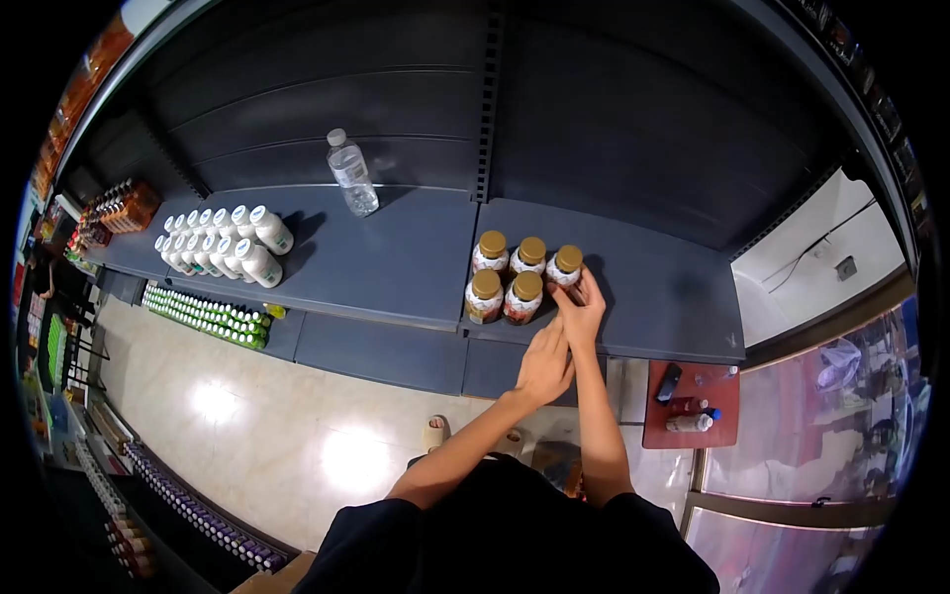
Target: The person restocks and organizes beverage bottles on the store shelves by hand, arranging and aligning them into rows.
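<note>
Several small bottles with gold caps and white-and-red labels stand close together near the shelf's front edge. My right hand (583, 311) has its fingers and thumb around the back-right gold-capped bottle (565, 265), which is upright beside the others. My left hand (544, 364) is just below and left of it, at the front edge, with its fingers stretched out and their tips close to the right hand. Nothing shows in the left hand. Nearest to it is the front gold-capped bottle (522, 298). Another front bottle (484, 297) stands to its left.
On the dark grey shelf (396, 267) stand a clear water bottle (353, 173) and rows of white bottles (259, 262). Green-capped bottles (213, 317) line a lower level at left. A red stool (683, 436) with bottles and a dark object stands at lower right.
</note>
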Demonstrator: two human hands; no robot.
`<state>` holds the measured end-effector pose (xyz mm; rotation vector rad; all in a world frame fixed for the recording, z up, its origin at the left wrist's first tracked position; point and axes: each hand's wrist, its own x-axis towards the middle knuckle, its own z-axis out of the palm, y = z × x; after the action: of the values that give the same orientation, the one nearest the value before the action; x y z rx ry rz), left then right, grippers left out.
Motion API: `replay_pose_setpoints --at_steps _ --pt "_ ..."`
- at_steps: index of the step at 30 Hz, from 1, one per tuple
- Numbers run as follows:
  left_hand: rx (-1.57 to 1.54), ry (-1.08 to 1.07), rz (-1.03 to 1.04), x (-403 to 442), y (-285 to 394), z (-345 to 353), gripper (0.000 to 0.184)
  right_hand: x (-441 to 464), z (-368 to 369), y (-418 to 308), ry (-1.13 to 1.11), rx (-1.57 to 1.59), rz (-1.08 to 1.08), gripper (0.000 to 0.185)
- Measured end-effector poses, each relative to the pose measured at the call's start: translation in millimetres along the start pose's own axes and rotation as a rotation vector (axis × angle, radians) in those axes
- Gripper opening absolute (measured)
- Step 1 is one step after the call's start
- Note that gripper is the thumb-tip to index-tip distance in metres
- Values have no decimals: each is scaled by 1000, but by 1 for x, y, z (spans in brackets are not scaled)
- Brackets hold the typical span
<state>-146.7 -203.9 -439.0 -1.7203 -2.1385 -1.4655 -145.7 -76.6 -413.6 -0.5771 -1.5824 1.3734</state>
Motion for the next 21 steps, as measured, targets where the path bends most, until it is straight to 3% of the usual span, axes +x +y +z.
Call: replay_pose_setpoints --at_steps 12,16,18,21 --pt "45 -49 34 -2 -2 4 80 2 -3 7 11 -1 -16 58" --pt "54 -69 8 -2 3 -3 83 0 -8 0 -70 36 -34 87" --pt "41 -66 30 2 8 -14 86 -1 -8 2 -7 221 -23 82" --pt "49 -88 21 0 9 -16 85 -1 -14 12 19 159 -130 74"
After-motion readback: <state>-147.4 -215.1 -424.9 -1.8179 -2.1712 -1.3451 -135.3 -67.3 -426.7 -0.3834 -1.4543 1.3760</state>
